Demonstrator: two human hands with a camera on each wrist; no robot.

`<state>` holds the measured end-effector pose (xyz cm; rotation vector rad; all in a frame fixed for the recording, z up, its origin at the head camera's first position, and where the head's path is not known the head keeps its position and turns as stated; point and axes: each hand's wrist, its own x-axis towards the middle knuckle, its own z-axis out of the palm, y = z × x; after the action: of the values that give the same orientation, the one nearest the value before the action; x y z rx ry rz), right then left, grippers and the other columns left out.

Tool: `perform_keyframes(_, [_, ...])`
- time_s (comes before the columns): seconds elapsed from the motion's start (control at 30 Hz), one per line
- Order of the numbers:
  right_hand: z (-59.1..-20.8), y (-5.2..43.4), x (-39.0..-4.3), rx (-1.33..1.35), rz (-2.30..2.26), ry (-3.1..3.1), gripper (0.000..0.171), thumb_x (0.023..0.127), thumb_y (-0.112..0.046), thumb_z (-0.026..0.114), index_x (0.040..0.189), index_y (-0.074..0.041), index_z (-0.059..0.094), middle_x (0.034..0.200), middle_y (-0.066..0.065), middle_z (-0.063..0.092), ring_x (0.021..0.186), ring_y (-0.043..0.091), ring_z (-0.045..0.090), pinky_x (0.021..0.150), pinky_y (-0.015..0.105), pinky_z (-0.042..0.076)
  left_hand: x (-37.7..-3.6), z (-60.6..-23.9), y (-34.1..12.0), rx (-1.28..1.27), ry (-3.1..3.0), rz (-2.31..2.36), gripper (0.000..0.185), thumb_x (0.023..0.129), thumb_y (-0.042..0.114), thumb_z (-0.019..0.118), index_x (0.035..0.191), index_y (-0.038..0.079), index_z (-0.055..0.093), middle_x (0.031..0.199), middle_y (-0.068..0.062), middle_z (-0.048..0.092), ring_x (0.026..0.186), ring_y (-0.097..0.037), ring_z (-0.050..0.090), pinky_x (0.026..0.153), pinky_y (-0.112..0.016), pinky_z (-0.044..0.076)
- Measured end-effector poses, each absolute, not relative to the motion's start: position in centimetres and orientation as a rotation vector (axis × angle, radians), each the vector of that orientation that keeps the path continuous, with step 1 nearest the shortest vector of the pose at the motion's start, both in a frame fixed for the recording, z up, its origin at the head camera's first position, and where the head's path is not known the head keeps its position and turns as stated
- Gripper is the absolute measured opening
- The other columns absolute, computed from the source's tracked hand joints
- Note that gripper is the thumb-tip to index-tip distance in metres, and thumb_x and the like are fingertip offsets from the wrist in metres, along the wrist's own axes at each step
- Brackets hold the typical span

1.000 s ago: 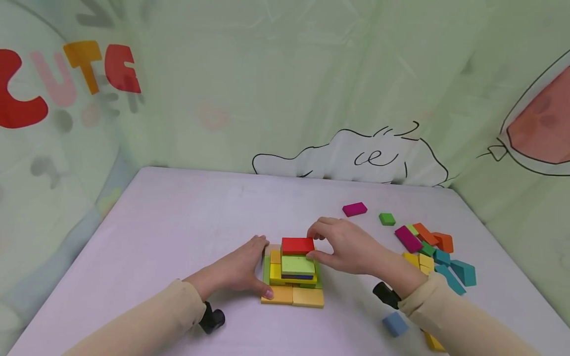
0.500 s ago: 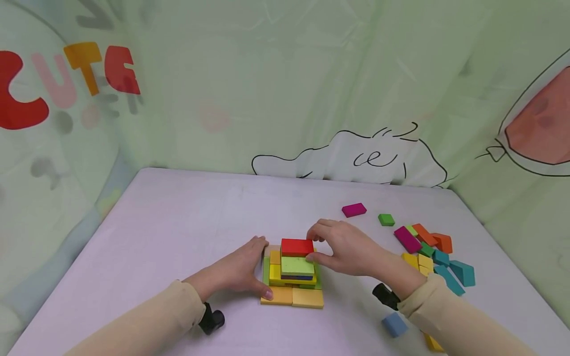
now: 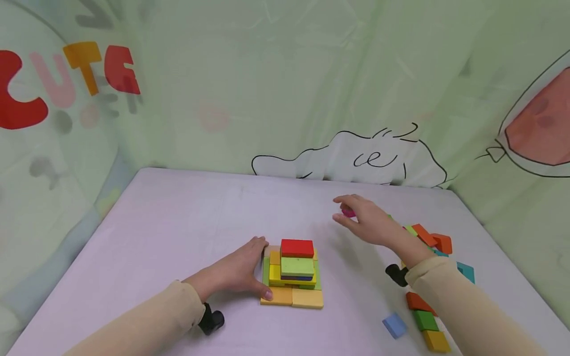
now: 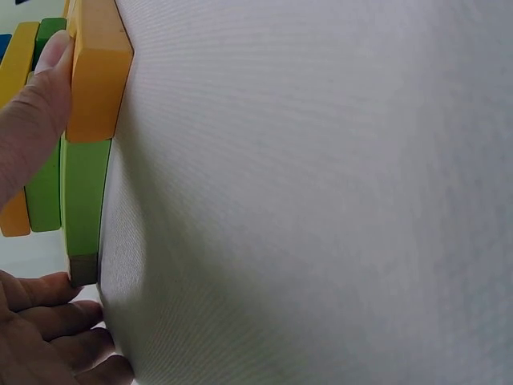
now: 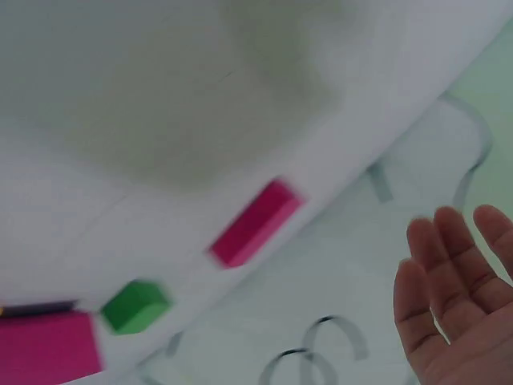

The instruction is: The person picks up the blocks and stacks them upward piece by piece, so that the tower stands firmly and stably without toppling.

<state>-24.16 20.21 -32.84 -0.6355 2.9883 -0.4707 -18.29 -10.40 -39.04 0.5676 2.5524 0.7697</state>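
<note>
A stack of flat coloured blocks (image 3: 294, 272) stands on the pale table (image 3: 178, 232), with a red block (image 3: 297, 247) on top above a light green one. My left hand (image 3: 242, 269) rests against the stack's left side, thumb on an orange base block (image 4: 96, 72) and fingers relaxed. My right hand (image 3: 362, 217) hovers open over the table to the right of the stack, just above a magenta block (image 3: 349, 213), holding nothing. In the right wrist view the magenta block (image 5: 255, 223) and a small green block (image 5: 136, 305) lie on the table, apart from my fingers (image 5: 449, 273).
A loose heap of coloured blocks (image 3: 434, 242) lies at the right edge. Nearer me are a blue block (image 3: 394, 325) and a row of red, green and orange blocks (image 3: 425, 320). A green printed curtain (image 3: 285, 84) encloses the table at the back and sides.
My right hand let go of the red block on top of the stack and moved up and right toward the magenta block. The left hand stayed in place.
</note>
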Motion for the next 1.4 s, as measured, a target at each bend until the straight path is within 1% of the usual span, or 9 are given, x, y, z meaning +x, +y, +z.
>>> perform_keyframes(0.17, [-34.7,22.8,-27.1,-0.437,-0.274,2.968,0.064,0.099,-0.028,0.066,0.153,-0.002,0.042,0.15,0.035,0.041,0.134,0.055,0.043,0.105,0.069,0.046,-18.3,-39.2,-10.4,0.563,2.556,0.762,0.115,0.07,0.043,0.093,0.156,-0.001,0.032,0.167,-0.02,0.029,0.157,-0.034,0.025,0.126,-0.052,0.029])
perform_keyframes(0.3, [-35.9,23.7,-28.4,-0.386,-0.181,2.918,0.07,0.097,-0.027,0.068,0.155,-0.003,0.038,0.155,0.037,0.032,0.135,0.062,0.04,0.104,0.075,0.042,-18.3,-39.3,-10.4,0.561,2.559,0.749,0.116,0.07,0.045,0.093,0.157,0.0,0.032,0.167,-0.019,0.029,0.156,-0.034,0.026,0.126,-0.052,0.03])
perform_keyframes(0.4, [-36.6,24.1,-29.0,-0.395,-0.144,2.879,0.07,0.097,-0.026,0.066,0.155,0.0,0.036,0.156,0.038,0.03,0.135,0.062,0.04,0.107,0.074,0.041,-18.3,-39.3,-10.4,0.559,2.556,0.751,0.115,0.07,0.045,0.093,0.157,0.0,0.032,0.167,-0.019,0.028,0.157,-0.034,0.026,0.126,-0.052,0.029])
perform_keyframes(0.57, [-37.2,24.5,-28.9,-0.406,-0.12,2.836,0.065,0.097,-0.021,0.067,0.151,0.004,0.041,0.149,0.037,0.041,0.133,0.053,0.047,0.109,0.065,0.046,-18.2,-39.1,-10.3,0.572,2.548,0.751,0.115,0.071,0.044,0.093,0.157,-0.001,0.032,0.167,-0.019,0.028,0.157,-0.034,0.025,0.126,-0.052,0.029])
perform_keyframes(0.8, [-36.9,24.1,-26.7,-0.492,-0.02,2.868,0.046,0.091,-0.009,0.076,0.134,-0.004,0.062,0.117,0.019,0.067,0.108,0.036,0.064,0.092,0.051,0.061,-18.1,-39.0,-10.3,0.553,2.559,0.741,0.115,0.07,0.044,0.093,0.157,0.0,0.032,0.167,-0.019,0.028,0.157,-0.034,0.026,0.126,-0.052,0.029])
perform_keyframes(0.97, [-36.8,24.3,-24.4,-0.535,-0.102,2.83,0.045,0.086,-0.009,0.081,0.128,-0.009,0.067,0.11,0.012,0.068,0.102,0.028,0.064,0.085,0.043,0.063,-18.1,-38.9,-10.3,0.549,2.561,0.742,0.114,0.07,0.043,0.094,0.157,0.0,0.033,0.167,-0.019,0.029,0.156,-0.034,0.027,0.126,-0.052,0.03])
perform_keyframes(1.1, [-36.6,24.5,-22.8,-0.518,-0.189,2.805,0.051,0.083,-0.014,0.084,0.131,-0.011,0.067,0.111,0.011,0.068,0.103,0.028,0.064,0.081,0.04,0.064,-18.0,-38.8,-10.2,0.552,2.557,0.743,0.114,0.07,0.043,0.094,0.156,0.0,0.033,0.167,-0.019,0.029,0.156,-0.034,0.026,0.126,-0.052,0.029])
perform_keyframes(1.27, [-36.2,25.4,-21.8,-0.479,-0.3,2.808,0.057,0.083,-0.017,0.085,0.134,-0.004,0.062,0.116,0.013,0.068,0.103,0.028,0.065,0.081,0.039,0.064,-18.0,-38.7,-10.2,0.551,2.559,0.74,0.114,0.07,0.043,0.093,0.156,0.0,0.033,0.167,-0.019,0.028,0.157,-0.034,0.025,0.126,-0.052,0.029])
perform_keyframes(1.4, [-36.3,26.2,-21.9,-0.456,-0.325,2.818,0.048,0.083,-0.016,0.085,0.124,0.0,0.066,0.11,0.011,0.069,0.098,0.025,0.066,0.08,0.038,0.064,-18.0,-38.8,-10.2,0.548,2.56,0.739,0.114,0.07,0.043,0.093,0.156,-0.001,0.033,0.167,-0.019,0.028,0.157,-0.034,0.025,0.126,-0.052,0.029])
